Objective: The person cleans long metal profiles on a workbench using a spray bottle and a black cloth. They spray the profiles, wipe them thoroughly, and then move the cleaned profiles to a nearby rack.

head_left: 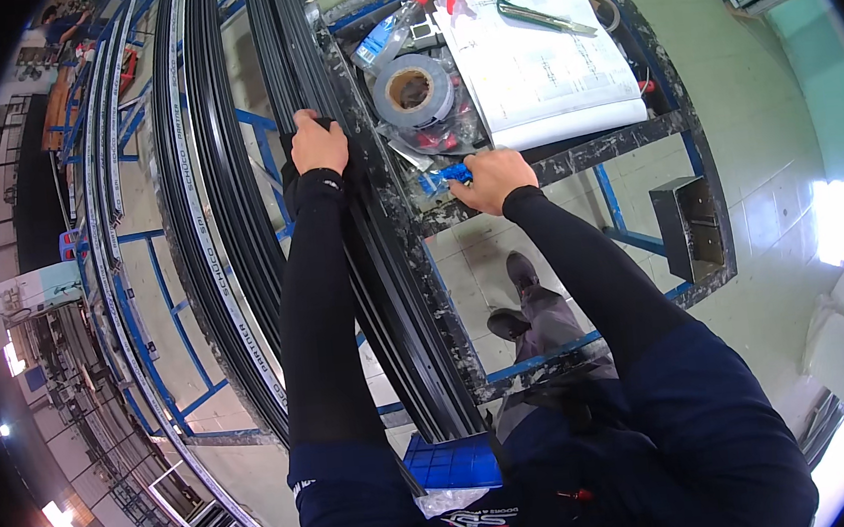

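Observation:
My left hand [319, 146] is closed over the long black profiles [288, 49], with something dark and soft-looking bunched under its fingers; what it is I cannot make out. At the near edge of the parts tray, my right hand [497, 181] has its fingers closed on a small blue plastic piece [447, 176] beside crumpled clear plastic. A roll of grey tape [413, 91] lies in the tray just beyond. Behind it are a spray bottle [385, 41] with a red-and-white trigger head and clear bags. Sheets of drawings [546, 77] carry a green utility knife [546, 16].
The work stand's scuffed dark frame [593, 153] runs around the tray, with an open metal box [690, 230] on its right side. More wrapped profiles [195, 173] lie on blue racks to the left. Near my body is a blue bin [452, 464]. My shoes [510, 324] show through the frame.

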The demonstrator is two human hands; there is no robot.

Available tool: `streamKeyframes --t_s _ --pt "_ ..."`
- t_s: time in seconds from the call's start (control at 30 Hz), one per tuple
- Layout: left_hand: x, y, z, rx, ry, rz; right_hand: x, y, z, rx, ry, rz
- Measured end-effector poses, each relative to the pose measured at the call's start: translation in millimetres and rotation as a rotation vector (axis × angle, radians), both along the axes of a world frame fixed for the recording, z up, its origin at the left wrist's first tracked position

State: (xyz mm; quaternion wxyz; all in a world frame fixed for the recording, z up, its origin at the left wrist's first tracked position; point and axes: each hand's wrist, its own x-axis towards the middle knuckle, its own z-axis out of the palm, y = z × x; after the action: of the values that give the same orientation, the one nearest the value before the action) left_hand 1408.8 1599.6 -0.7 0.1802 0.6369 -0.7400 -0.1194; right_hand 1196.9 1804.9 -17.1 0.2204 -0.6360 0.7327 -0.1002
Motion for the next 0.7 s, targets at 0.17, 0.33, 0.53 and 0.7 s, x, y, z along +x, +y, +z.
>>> streamKeyframes --t_s 0.17,0.33,0.53,0.7 --pt "-6 -10 -8 0.0 -0.044 0.168 4 1 -2 -0.038 -0.003 0.0" --pt "0 12 -26 -0.177 -0.058 0.017 6 0 -1 -0.037 -0.022 0.0" --pt "1 2 -15 0.016 -0.057 -0.033 0 2 2 -0.044 -0.037 -0.042" --pt "-8 -23 4 0.118 -0.149 -0.02 1 0 9 -0.024 0.004 -0.01"
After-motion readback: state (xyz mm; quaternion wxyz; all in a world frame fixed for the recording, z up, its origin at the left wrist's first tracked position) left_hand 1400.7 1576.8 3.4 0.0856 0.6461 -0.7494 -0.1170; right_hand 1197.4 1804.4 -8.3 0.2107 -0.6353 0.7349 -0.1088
